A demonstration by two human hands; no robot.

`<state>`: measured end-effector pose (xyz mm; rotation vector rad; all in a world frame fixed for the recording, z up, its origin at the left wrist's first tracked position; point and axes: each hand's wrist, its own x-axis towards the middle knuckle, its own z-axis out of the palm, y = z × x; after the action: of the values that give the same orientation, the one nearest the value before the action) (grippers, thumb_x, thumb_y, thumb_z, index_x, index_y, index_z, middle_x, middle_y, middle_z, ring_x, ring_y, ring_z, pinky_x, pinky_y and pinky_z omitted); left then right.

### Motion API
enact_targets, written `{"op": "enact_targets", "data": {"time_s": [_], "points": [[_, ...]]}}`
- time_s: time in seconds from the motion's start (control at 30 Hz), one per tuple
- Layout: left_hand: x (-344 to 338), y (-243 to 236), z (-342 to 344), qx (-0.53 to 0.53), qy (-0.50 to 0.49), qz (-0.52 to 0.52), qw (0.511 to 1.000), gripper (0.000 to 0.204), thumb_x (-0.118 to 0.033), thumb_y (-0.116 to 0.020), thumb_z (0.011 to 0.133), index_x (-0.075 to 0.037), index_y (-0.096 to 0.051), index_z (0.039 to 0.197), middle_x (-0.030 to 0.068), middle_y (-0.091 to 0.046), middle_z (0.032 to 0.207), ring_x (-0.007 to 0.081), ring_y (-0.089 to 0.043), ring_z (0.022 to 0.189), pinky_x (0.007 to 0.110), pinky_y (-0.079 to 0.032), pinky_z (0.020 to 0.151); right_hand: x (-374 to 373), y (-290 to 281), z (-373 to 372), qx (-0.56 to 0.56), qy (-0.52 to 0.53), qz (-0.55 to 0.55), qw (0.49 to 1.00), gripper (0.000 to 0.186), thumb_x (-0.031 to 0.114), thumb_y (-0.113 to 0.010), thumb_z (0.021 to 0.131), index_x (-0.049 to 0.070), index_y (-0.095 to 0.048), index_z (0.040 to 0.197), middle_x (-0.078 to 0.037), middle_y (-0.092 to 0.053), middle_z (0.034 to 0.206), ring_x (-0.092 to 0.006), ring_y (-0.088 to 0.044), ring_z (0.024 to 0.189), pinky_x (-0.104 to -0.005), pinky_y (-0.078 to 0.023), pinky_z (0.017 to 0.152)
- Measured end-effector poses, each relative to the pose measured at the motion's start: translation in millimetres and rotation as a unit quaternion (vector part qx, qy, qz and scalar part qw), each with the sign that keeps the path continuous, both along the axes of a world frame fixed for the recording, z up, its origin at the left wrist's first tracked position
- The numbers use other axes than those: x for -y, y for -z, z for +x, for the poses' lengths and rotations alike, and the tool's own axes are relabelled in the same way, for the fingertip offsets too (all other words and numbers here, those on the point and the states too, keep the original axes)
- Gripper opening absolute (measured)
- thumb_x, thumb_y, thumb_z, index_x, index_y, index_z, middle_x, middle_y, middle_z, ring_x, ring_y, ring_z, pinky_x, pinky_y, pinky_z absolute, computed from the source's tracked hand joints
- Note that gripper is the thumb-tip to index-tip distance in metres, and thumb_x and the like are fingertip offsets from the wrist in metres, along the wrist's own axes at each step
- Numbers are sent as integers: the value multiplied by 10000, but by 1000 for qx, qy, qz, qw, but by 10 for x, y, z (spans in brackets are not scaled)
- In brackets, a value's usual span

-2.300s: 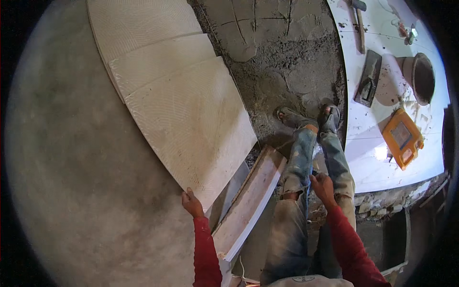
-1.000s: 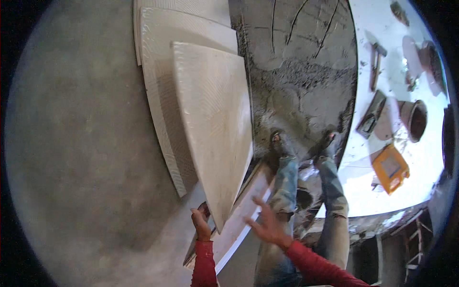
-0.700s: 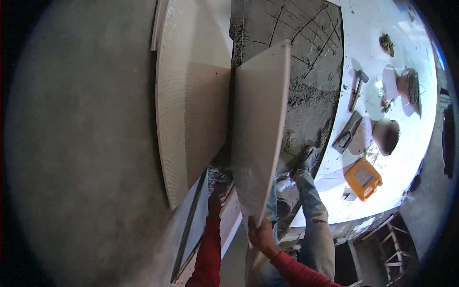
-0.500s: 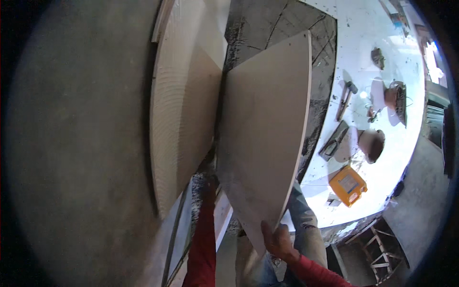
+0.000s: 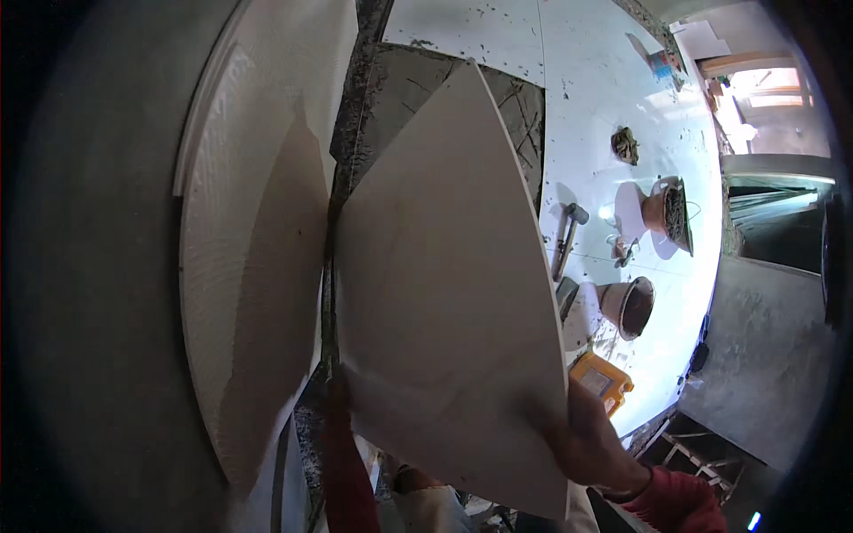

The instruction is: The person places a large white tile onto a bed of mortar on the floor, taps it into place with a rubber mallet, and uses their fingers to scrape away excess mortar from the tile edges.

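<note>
A large beige tile (image 5: 444,266) stands tilted in front of me, its far corner over the grey mortar bed (image 5: 400,80). My right hand (image 5: 591,435) is closed round the tile's right edge near its lower corner, fingers on the face toward me. Down at the tile's lower left edge is my left hand (image 5: 338,382), gripping there; shadow hides most of its fingers. Just left of the held tile, another large tile (image 5: 258,222) with a ridged face leans against the wall.
White tiles (image 5: 586,107) cover the floor at the right. On them lie a mallet (image 5: 569,235), a yellow jug (image 5: 600,380), two buckets (image 5: 635,306) (image 5: 671,216) and a crumpled rag (image 5: 625,145). A grey wall (image 5: 98,266) rises at the left.
My right hand has moved up and right with the tile's edge, and the tile now shows its face more broadly. The view has shifted, so the surroundings sit further left.
</note>
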<state>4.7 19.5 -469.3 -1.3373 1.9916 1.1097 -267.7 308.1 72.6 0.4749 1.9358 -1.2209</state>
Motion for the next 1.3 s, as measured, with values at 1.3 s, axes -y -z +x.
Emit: {"op": "enact_targets", "data": {"time_s": [1.3], "points": [[-597, 43, -5081, -201, 124, -235, 943, 641, -505, -458, 948, 102, -663, 959, 214, -688, 797, 300, -643, 741, 440, -467, 709, -2956, 5111, -1584, -181, 382, 140, 895, 487, 467, -645, 884, -17, -706, 879, -30, -607, 705, -99, -517, 603, -281, -425, 548]]}}
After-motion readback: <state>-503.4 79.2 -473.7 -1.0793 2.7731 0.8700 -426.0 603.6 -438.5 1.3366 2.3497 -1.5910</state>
